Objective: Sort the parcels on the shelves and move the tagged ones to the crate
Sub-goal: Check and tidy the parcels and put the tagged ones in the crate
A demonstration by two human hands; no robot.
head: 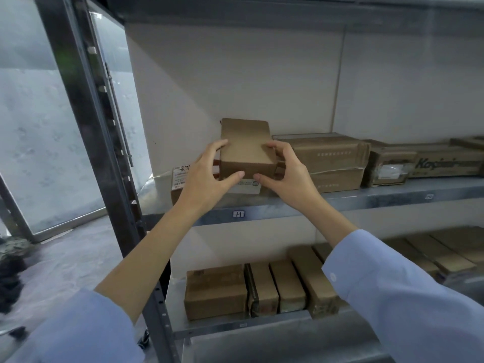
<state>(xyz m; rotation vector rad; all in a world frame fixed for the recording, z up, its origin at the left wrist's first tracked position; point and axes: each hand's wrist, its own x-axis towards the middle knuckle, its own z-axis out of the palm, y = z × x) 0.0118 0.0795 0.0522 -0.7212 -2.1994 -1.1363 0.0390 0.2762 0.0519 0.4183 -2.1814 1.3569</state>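
A small plain brown cardboard parcel (245,149) is held at the left end of the middle shelf (366,197), on or just above a larger box. My left hand (207,179) grips its left side, thumb on the front face. My right hand (285,174) grips its right side in the same way. The larger box (180,179) below carries white printed labels, partly hidden by my hands. No tag shows on the visible faces of the held parcel. No crate is in view.
Flat taped cartons (332,155) and a box with dark lettering (445,162) fill the middle shelf to the right. Several brown parcels (262,286) stand in a row on the lower shelf. A dark steel upright (104,142) stands left, a glass door (39,127) beyond it.
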